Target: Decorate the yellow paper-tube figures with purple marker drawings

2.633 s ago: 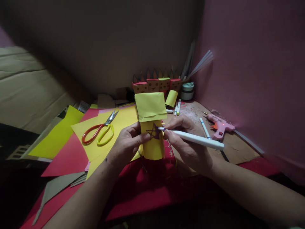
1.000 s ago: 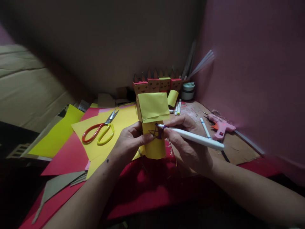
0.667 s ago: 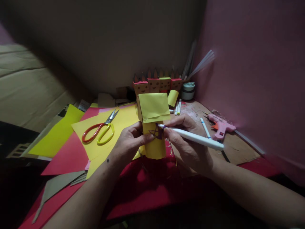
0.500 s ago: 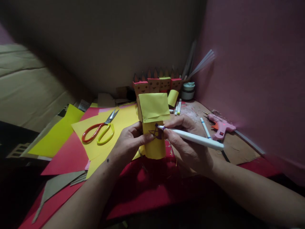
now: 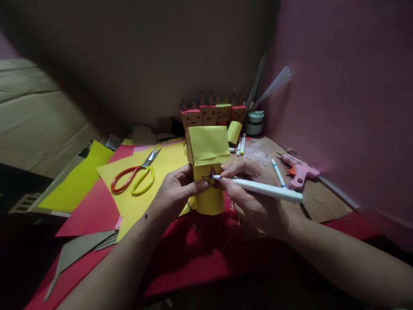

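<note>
A yellow paper figure (image 5: 209, 202), with a tube-shaped body and a box-like top covered in yellow paper, stands upright in front of me. My left hand (image 5: 177, 185) grips the tube from the left, thumb across its front. In my right hand (image 5: 248, 185) is a white marker (image 5: 267, 188), pinched near its purple tip. That tip touches a dark purple bow-like drawing (image 5: 212, 177) on the tube, whose right half looks filled in. Scissors (image 5: 142, 172) with one red and one yellow handle lie on yellow paper (image 5: 171, 159) left of the hands.
Pink glue gun (image 5: 301, 170) and a capped marker (image 5: 278, 173) rest at the right. Behind stand several cardboard figures (image 5: 208, 113), a yellow paper tube (image 5: 234, 132) and a lidded jar (image 5: 254, 123). Red paper (image 5: 93, 211) and grey cardboard scraps (image 5: 80, 249) lie left.
The marker tip has moved slightly down and left over the purple drawing, with the right fingers following. My left hand and the yellow figure stay nearly still.
</note>
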{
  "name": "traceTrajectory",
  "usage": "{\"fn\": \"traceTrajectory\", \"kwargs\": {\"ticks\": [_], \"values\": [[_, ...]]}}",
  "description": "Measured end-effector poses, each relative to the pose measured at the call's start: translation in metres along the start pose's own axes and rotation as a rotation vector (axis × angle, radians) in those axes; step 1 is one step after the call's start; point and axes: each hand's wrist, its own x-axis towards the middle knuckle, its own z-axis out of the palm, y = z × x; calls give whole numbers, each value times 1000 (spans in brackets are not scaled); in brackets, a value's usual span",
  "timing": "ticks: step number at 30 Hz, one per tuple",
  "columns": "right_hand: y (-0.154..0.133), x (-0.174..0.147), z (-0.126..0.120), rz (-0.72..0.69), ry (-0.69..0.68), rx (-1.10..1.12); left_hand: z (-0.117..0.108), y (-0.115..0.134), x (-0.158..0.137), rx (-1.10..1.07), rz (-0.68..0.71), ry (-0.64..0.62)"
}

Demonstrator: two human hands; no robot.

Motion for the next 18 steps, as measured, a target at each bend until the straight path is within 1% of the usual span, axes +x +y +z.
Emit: {"fn": "traceTrajectory", "kwargs": {"ticks": [9, 18], "values": [[4, 0, 0, 8, -1, -25, 1, 1, 1, -1, 19, -16], [5, 0, 1, 7, 21, 22, 1, 1, 0, -12, 13, -6]]}}
